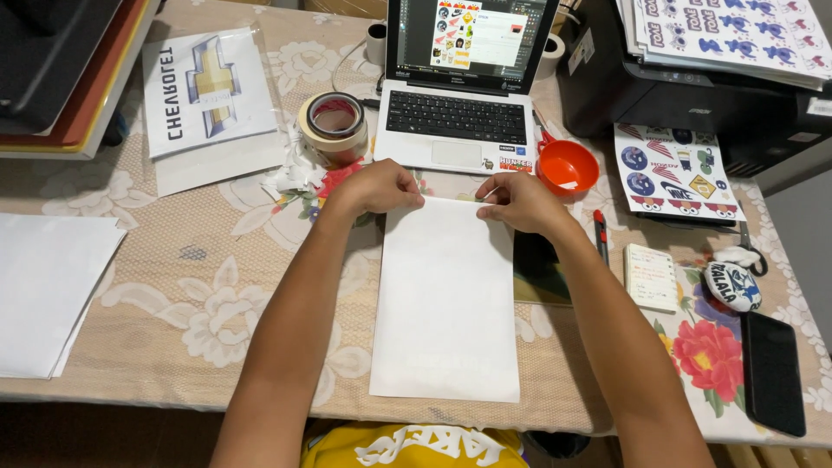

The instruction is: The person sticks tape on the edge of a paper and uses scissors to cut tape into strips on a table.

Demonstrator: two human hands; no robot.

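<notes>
Both hands pinched the top edge of a white sheet (446,299) lying lengthwise at the centre of the table (208,295), just below the open laptop (459,87). The left hand (377,186) had its grip closed on the upper left corner, and the right hand (516,201) was clamped on the upper right corner. The step looked like squaring or pressing that edge down; any further move would call for even pressure from both sides. The fingertips were curled under, and whatever lay beneath the sheet stayed hidden, apart from a dark edge at its right.
</notes>
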